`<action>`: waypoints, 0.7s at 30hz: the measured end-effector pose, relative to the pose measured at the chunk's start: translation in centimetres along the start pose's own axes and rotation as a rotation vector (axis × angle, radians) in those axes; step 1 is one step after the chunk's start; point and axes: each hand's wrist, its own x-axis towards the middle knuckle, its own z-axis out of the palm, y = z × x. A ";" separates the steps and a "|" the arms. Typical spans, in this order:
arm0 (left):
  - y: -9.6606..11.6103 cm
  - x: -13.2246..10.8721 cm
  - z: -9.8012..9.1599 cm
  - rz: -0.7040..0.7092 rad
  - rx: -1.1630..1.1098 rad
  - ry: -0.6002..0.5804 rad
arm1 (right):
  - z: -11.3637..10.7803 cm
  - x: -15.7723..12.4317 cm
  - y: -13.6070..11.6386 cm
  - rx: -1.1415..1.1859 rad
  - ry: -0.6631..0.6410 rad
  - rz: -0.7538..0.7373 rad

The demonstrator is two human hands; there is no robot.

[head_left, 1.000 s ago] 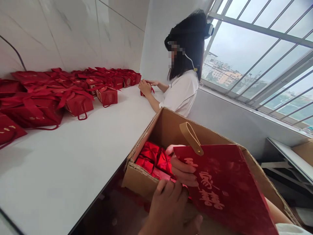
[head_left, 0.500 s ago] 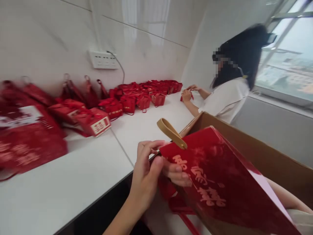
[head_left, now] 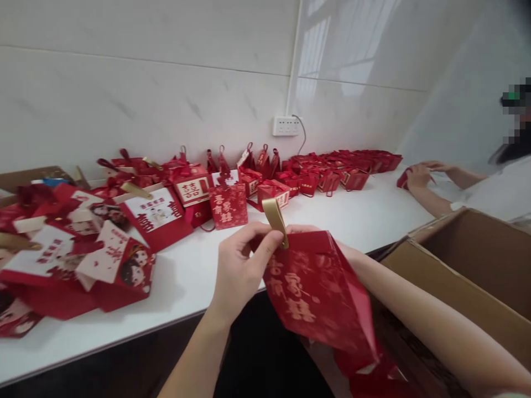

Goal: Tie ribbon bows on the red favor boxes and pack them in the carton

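Observation:
A red gift box (head_left: 319,287) with gold lettering and a short gold strap (head_left: 274,218) is tilted in front of me, above the table's front edge. My left hand (head_left: 244,265) pinches its top edge at the base of the strap, thumb on the near side. My right hand (head_left: 305,228) is behind the box's top edge. Only a bit of its fingers shows, closed against the box; the rest is hidden. Red ribbon (head_left: 373,381) hangs below the box.
A white table (head_left: 182,282) runs along the wall, with many red gift boxes (head_left: 164,213) at left and rows of small red boxes (head_left: 332,171) farther back. An open cardboard carton (head_left: 448,276) stands at right. Beyond it a co-worker's hands (head_left: 421,174) handle a small red box.
The view has swung left, bringing more boxes into sight. The gift box has come upright somewhat and away from the carton; my left thumb now presses at the strap's base.

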 end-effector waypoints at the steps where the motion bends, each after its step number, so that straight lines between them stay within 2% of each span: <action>1: -0.3 0.1 -1.1 0.087 0.131 0.054 | 0.5 0.4 -0.1 0.018 -0.014 0.002; 2: -0.7 0.2 -2.0 0.167 0.273 0.089 | 1.1 0.7 0.0 0.020 0.007 -0.017; 4: -2.1 0.5 -3.2 0.283 0.538 0.097 | 2.5 1.2 0.3 -0.045 0.141 -0.133; 7: -4.7 0.7 -3.8 0.283 0.683 0.050 | 5.6 1.6 1.5 -0.323 0.307 -0.390; 10: -6.5 0.5 -3.9 0.132 0.523 0.067 | 8.7 1.6 3.0 -0.558 0.385 -0.606; 12: -6.9 0.3 -3.9 0.029 0.382 0.093 | 9.9 1.5 3.7 -0.594 0.479 -0.672; 16: -7.1 0.4 -3.7 -0.090 0.193 0.119 | 10.3 1.7 4.2 -0.599 0.557 -0.692; 21: -7.5 1.0 -3.3 -0.112 0.134 0.152 | 10.0 2.1 4.1 -0.642 0.550 -0.691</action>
